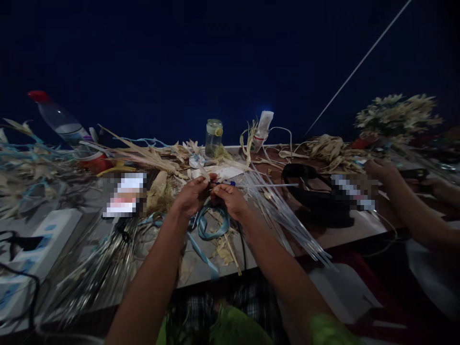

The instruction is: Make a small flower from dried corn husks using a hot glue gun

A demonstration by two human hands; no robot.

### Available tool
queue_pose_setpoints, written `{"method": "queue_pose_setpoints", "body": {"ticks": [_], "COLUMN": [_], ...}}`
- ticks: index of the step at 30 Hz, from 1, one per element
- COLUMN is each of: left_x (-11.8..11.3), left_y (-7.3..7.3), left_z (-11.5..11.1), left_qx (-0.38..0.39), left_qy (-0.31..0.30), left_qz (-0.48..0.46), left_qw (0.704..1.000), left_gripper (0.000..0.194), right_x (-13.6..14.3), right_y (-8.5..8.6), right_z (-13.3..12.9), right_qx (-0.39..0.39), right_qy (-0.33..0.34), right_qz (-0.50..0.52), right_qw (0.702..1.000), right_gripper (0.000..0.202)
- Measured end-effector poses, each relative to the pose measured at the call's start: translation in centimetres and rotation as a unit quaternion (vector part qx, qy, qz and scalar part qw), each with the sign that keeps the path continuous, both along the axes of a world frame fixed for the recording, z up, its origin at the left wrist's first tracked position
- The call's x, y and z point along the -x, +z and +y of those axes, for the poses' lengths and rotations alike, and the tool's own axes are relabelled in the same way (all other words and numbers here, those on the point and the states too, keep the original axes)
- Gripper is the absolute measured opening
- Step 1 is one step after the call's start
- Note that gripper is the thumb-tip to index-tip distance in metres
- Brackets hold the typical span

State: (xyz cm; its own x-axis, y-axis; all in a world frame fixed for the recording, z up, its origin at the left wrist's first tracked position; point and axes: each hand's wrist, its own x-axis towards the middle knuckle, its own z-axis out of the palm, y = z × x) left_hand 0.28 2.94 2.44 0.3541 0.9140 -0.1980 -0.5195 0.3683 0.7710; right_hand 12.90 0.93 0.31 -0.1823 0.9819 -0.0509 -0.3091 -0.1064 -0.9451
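Note:
Both my hands meet over the middle of the cluttered table. My left hand [193,195] pinches something small and pale, perhaps a piece of dried husk, its tip showing above the fingers. Close beside it, my right hand [229,197] has its fingertips closed at the same spot; what they grip is too small to name. A loop of light blue ribbon [214,233] lies just below my hands. Behind them are a white sheet [230,172] and dried husks [168,165]. Clear plastic tubes [287,215] lie to the right of my right hand.
Left are a power strip [53,239], metal wires [104,268], a lit phone [125,195] and a tilted bottle [61,120]. A clear jar [213,136] stands behind. Right are black headphones [316,196], another phone [354,191], dried flowers [395,115] and another person's hands [384,172].

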Motion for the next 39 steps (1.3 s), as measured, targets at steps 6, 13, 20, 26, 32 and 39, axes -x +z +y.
{"method": "queue_pose_setpoints", "body": {"ticks": [6,13,20,26,32,39], "left_x": [0.12,0.20,0.42,0.40,0.41,0.35], "left_y": [-0.28,-0.51,-0.38,0.08,-0.01,0.11], "left_z": [0.19,0.17,-0.14,-0.39,-0.30,-0.34], "left_qx": [-0.016,-0.003,-0.054,-0.045,-0.053,-0.051], "left_qy": [-0.009,0.007,-0.078,-0.064,-0.059,-0.059], "left_qz": [-0.035,-0.012,-0.001,0.003,-0.019,-0.029], "left_qw": [0.999,1.000,0.995,0.997,0.997,0.997], "left_gripper": [0.025,0.026,0.030,0.025,0.028,0.026], "right_x": [-0.43,-0.99,-1.01,-0.84,-0.92,-1.04], "right_y": [0.23,0.45,-0.12,-0.36,0.12,0.38], "right_z": [0.15,0.32,0.34,0.26,0.00,-0.09], "right_qx": [0.036,0.085,0.121,0.118,0.096,0.094], "right_qy": [0.011,0.083,0.146,0.157,0.159,0.179], "right_qz": [0.080,0.147,0.172,0.168,0.169,0.169], "right_qw": [0.996,0.982,0.967,0.966,0.968,0.965], "right_gripper": [0.022,0.019,0.018,0.018,0.019,0.020]}}
